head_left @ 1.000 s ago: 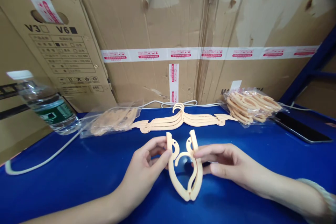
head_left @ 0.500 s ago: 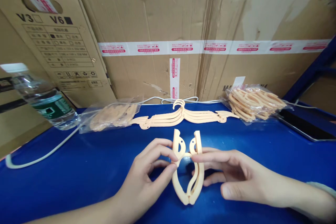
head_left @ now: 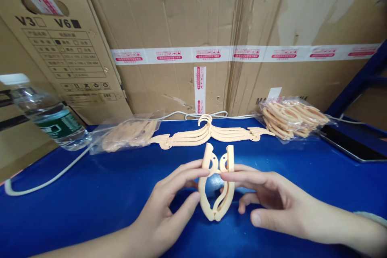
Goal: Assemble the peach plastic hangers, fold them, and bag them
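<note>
A cream plastic folding hanger is held upright between my hands, its two arms folded up beside each other and its joint end pointing toward me. My left hand grips the left arm, with the fingertips across it and the thumb by its outer edge. On the other side, my right hand holds the right arm between the index finger in front and fingers behind; its thumb stays off the hanger. Just beyond lies a stack of opened hangers of the same kind, hooks pointing away from me.
Clear bags of folded hangers lie at the back left and back right. A water bottle leans at the left by a white cable. A dark phone-like device lies at the right. Cardboard boxes wall off the back.
The folded hanger has moved slightly away from me and its arms stand a little closer together. My left thumb has slid down from the front of the left arm to its outer edge.
</note>
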Motion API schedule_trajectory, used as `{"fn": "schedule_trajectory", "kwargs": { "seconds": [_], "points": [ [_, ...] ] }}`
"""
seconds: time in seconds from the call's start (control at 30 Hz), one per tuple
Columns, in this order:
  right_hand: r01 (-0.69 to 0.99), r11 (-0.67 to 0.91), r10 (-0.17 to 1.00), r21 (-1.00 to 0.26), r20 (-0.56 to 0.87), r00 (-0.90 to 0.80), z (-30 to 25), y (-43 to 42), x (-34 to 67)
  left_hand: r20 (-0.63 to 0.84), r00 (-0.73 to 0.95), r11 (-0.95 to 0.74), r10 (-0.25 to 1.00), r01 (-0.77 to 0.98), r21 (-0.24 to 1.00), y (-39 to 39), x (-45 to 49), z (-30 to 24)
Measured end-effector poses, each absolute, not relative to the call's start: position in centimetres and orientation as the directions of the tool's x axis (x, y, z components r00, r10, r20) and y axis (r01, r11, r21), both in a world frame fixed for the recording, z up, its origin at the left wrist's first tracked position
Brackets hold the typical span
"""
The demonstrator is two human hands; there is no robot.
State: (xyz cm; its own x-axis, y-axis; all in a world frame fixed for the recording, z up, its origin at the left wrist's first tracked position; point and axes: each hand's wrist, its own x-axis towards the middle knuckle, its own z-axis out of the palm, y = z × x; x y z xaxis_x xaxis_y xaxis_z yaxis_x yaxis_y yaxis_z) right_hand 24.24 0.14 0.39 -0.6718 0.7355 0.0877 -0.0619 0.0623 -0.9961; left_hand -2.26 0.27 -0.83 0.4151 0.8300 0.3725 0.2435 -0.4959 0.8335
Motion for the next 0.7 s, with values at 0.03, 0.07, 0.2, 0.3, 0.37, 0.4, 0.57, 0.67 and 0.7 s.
{"fn": "schedule_trajectory", "kwargs": {
  "seconds": [0.03, 0.07, 0.2, 0.3, 0.37, 0.4, 0.57, 0.67, 0.7],
  "points": [
    [-0.073, 0.071, 0.725, -0.995, 0.101, -0.681, 0.4, 0.1, 24.2, 0.359, 0.443, -0.493, 0.821, 0.234, 0.838, 0.3, -2.2, -0.8],
    [-0.081, 0.076, 0.712, -0.994, 0.111, -0.693, 0.5, 0.0, 24.2, 0.344, 0.470, -0.489, 0.813, 0.230, 0.842, 0.3, -2.2, -0.8],
    [-0.065, 0.070, 0.678, -0.995, 0.095, -0.729, 0.6, -0.1, 24.3, 0.279, 0.508, -0.415, 0.815, 0.176, 0.893, 0.3, -2.0, -0.9],
    [-0.020, 0.109, 0.726, -0.994, 0.093, -0.681, 0.6, 0.1, 24.6, 0.230, 0.467, -0.301, 0.854, 0.083, 0.950, 0.6, -1.9, -1.0],
    [0.039, 0.148, 0.759, -0.988, 0.088, -0.645, 0.6, 0.4, 24.8, 0.204, 0.453, -0.271, 0.868, 0.087, 0.959, 0.9, -1.9, -1.1],
    [0.074, 0.161, 0.769, -0.984, 0.078, -0.635, 0.6, 0.5, 24.9, 0.204, 0.452, -0.286, 0.868, 0.121, 0.951, 1.0, -1.9, -1.1],
    [0.235, 0.230, 0.753, -0.944, 0.020, -0.657, 0.9, 0.4, 25.2, 0.302, 0.472, -0.475, 0.828, 0.307, 0.825, 1.2, -2.0, -1.0],
    [0.348, 0.314, 0.742, -0.883, 0.000, -0.670, 1.1, 0.1, 25.3, 0.322, 0.517, -0.519, 0.793, 0.297, 0.802, 1.1, -1.9, -0.8],
    [0.385, 0.345, 0.742, -0.856, -0.002, -0.671, 1.2, 0.0, 25.3, 0.329, 0.526, -0.527, 0.784, 0.285, 0.800, 1.0, -1.9, -0.7]
  ]
}}
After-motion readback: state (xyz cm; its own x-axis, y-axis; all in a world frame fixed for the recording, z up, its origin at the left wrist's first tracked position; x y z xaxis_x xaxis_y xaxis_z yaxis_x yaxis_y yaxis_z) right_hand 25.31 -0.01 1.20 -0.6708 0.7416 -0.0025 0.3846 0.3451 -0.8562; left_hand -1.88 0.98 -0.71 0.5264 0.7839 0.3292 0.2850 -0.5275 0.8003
